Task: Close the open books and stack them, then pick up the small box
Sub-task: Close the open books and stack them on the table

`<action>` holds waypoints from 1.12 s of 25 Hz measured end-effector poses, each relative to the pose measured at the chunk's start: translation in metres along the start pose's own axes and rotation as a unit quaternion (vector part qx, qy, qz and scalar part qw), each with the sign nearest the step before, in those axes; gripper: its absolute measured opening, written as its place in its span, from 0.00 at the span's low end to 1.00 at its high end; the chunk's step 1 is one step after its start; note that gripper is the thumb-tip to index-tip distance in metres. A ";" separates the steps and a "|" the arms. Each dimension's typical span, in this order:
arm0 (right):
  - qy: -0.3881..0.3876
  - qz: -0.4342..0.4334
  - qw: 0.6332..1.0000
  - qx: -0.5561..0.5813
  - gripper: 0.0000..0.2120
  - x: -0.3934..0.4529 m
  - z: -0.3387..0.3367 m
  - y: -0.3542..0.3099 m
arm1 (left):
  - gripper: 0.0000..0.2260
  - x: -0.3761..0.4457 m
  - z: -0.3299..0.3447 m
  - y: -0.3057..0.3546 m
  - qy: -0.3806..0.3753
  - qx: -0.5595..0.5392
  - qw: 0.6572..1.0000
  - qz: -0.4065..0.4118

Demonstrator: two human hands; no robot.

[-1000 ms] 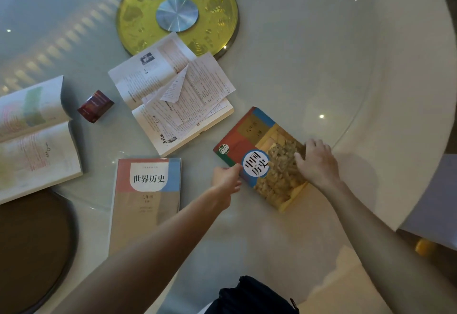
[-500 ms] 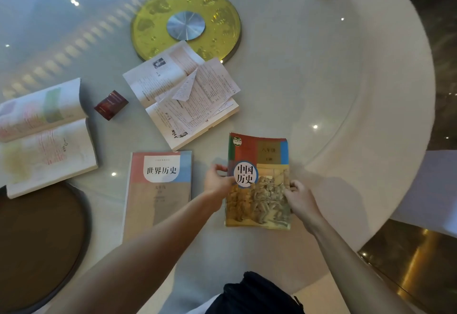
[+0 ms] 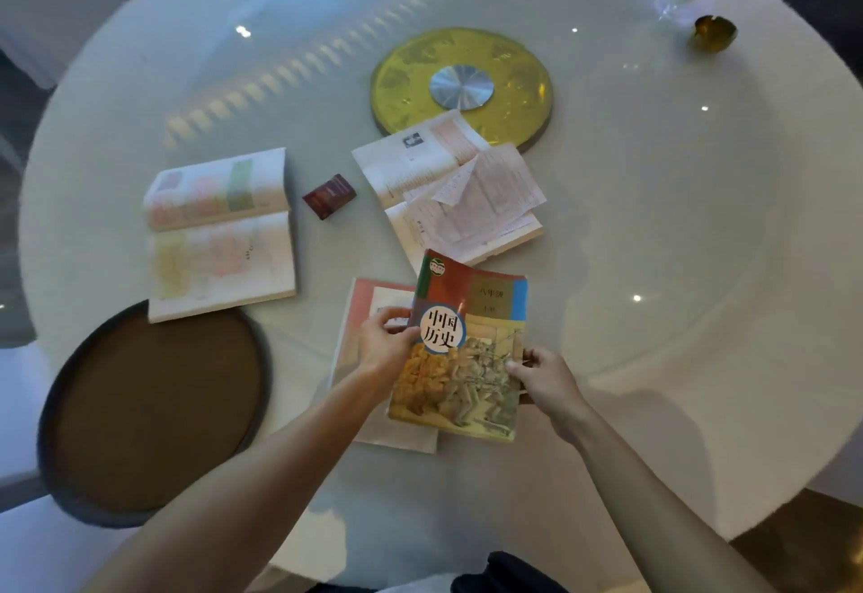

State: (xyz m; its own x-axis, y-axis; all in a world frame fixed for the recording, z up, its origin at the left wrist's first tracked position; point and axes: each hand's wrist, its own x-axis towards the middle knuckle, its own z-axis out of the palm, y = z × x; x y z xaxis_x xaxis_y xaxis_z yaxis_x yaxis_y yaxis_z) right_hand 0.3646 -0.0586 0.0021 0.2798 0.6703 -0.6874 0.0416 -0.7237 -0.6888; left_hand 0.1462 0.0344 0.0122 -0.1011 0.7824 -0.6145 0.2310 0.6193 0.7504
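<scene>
A closed book with a colourful painted cover (image 3: pixel 467 349) is held by both hands, tilted, over the right part of a second closed book with a pink cover (image 3: pixel 362 303) that lies flat. My left hand (image 3: pixel 385 342) grips its left edge and my right hand (image 3: pixel 541 378) grips its right edge. Farther back, one open book (image 3: pixel 219 233) lies at the left and another open book with loose, folded pages (image 3: pixel 462 191) lies in the middle. The small dark red box (image 3: pixel 329 195) sits between the two open books.
All of it rests on a round white table with a glass top (image 3: pixel 654 219). A gold disc with a silver hub (image 3: pixel 462 83) marks the centre. A round dark tray (image 3: pixel 149 410) sits at the near left. A small gold bowl (image 3: pixel 712 34) is far right.
Both hands have carried the colourful book leftward, from beside the pink book to partly over it. The view has also shifted to take in more of the table.
</scene>
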 end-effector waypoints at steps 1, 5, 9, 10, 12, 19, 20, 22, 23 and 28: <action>-0.002 0.000 1.000 -0.009 0.05 0.002 0.017 -0.001 | 0.10 0.003 -0.015 -0.006 0.011 -0.008 1.000 -0.009; -0.012 0.011 0.999 -0.033 0.06 0.001 0.069 -0.003 | 0.09 0.019 -0.060 -0.033 0.048 -0.013 0.998 -0.033; 0.000 0.023 0.996 -0.085 0.01 -0.006 0.099 0.003 | 0.10 0.026 -0.081 -0.051 0.047 0.049 0.997 -0.031; 0.016 0.016 0.992 -0.121 0.02 -0.006 0.103 0.005 | 0.11 0.025 -0.083 -0.054 0.038 0.079 0.996 -0.017; 0.037 -0.003 0.975 -0.221 0.05 -0.006 0.110 0.004 | 0.12 0.024 -0.087 -0.057 0.021 0.179 0.982 0.048; 0.051 0.011 0.963 -0.265 0.12 -0.011 0.120 -0.010 | 0.17 0.032 -0.092 -0.059 -0.012 0.236 0.968 0.086; 0.051 0.009 0.965 -0.258 0.12 -0.011 0.122 -0.009 | 0.17 0.034 -0.095 -0.059 -0.017 0.233 0.969 0.083; 0.046 0.007 0.974 -0.222 0.10 -0.013 0.126 -0.011 | 0.16 0.036 -0.098 -0.059 -0.020 0.248 0.964 0.091; 0.044 0.008 0.980 -0.195 0.06 -0.014 0.128 -0.012 | 0.16 0.038 -0.099 -0.059 -0.017 0.262 0.960 0.098; 0.058 0.004 0.986 -0.158 0.10 -0.014 0.136 -0.014 | 0.17 0.046 -0.107 -0.060 -0.037 0.260 0.960 0.097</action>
State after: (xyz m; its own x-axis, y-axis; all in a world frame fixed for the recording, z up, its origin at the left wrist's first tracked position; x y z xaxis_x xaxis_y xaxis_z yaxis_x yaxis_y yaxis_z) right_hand 0.2296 -0.0358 -0.0104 0.3876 0.6545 -0.6491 0.3303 -0.7560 -0.5651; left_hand 0.0245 0.0403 -0.0349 0.0579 0.8607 -0.5058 0.6918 0.3306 0.6420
